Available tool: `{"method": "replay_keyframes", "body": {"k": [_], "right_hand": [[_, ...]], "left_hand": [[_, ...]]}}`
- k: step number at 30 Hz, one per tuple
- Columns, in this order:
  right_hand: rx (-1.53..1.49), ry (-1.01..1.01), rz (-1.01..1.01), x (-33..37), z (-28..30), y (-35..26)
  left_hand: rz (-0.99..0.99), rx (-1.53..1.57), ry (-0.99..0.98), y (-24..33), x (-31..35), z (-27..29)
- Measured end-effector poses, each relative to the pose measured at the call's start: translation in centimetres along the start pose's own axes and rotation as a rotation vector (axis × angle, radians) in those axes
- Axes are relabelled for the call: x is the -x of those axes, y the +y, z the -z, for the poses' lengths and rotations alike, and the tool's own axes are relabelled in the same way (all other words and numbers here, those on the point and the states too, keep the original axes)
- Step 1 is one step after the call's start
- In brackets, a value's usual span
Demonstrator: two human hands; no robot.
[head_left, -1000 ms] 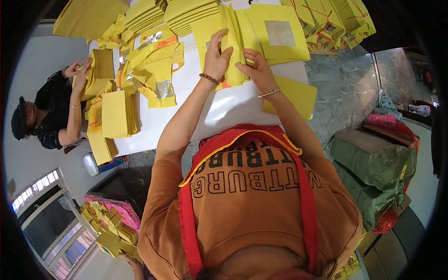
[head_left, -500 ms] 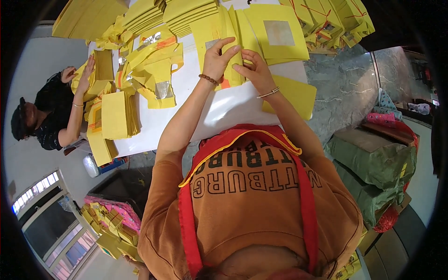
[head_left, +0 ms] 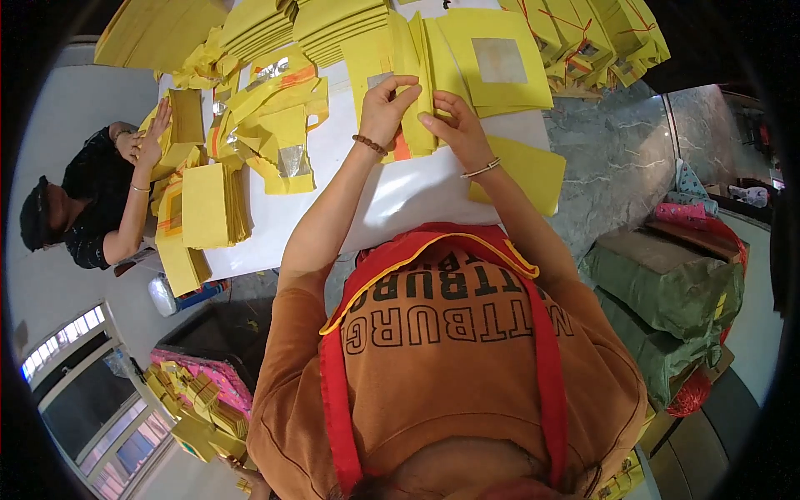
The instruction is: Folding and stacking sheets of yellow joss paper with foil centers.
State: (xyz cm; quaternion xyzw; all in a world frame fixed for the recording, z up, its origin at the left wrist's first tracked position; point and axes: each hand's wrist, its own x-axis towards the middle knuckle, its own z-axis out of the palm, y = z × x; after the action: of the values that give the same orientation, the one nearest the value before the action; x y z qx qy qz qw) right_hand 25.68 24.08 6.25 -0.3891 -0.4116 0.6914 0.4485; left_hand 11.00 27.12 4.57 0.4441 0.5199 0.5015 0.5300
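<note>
Head view, left to right. At the far left a co-worker [head_left: 79,208] in dark clothing sits at the left edge of the white table [head_left: 392,200], both of that person's hands resting on a stack of yellow sheets [head_left: 185,125]. Just right of it, near the table's left edge, stands a squared pile of yellow paper [head_left: 212,204]; beyond it lies a loose heap of yellow papers with foil squares [head_left: 271,112].

At centre the left hand [head_left: 387,104] is closed in a pinch, thumb and fingers gripping the top edge of a folded bundle of yellow sheets [head_left: 417,79] that stands tilted on the table. The right hand [head_left: 454,129] meets the same bundle from the right, fingers curled against its side and lower edge; the two hands lie just beside each other, with the bundle between and above them. A bare strip of white table lies between the hands and the person's chest.

To the right, a yellow sheet with a pale foil square [head_left: 500,62] lies flat behind the right hand, and a plain yellow sheet [head_left: 525,171] overhangs the table's right edge. Tied bundles of yellow paper [head_left: 600,37] fill the far right corner. Beyond the edge is grey marble floor [head_left: 621,158], then green wrapped parcels [head_left: 667,292]
</note>
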Motion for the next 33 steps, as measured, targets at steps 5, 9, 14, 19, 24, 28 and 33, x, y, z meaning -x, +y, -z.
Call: {"method": "replay_keyframes", "body": {"k": [5,9,14,19,24,28,33], "right_hand": [[0.011,0.070,0.116,-0.8,0.6,2.0],[-0.174,0.080,-0.108,-1.0,1.0,1.8],[-0.092,0.041,-0.024,-1.0,0.6,1.9],[0.096,0.079,0.081,-0.6,0.1,1.3],[0.157,0.050,0.083,-0.4,-0.2,1.0],[0.133,0.050,0.071,-0.5,0.1,1.2],[0.083,0.053,0.042,-0.5,0.4,1.3]], "left_hand": [[0.010,-0.117,0.052,0.9,0.2,-0.3],[-0.031,-0.114,0.089,0.6,0.4,-0.3],[-0.179,-0.129,0.105,-0.1,0.4,-0.2],[-0.108,-0.069,0.091,1.2,0.9,-0.7],[-0.110,-0.166,0.058,0.7,0.6,-0.5],[-0.103,-0.108,0.026,-0.1,0.3,-0.2],[-0.132,-0.063,-0.001,-0.2,0.3,-0.3]]}}
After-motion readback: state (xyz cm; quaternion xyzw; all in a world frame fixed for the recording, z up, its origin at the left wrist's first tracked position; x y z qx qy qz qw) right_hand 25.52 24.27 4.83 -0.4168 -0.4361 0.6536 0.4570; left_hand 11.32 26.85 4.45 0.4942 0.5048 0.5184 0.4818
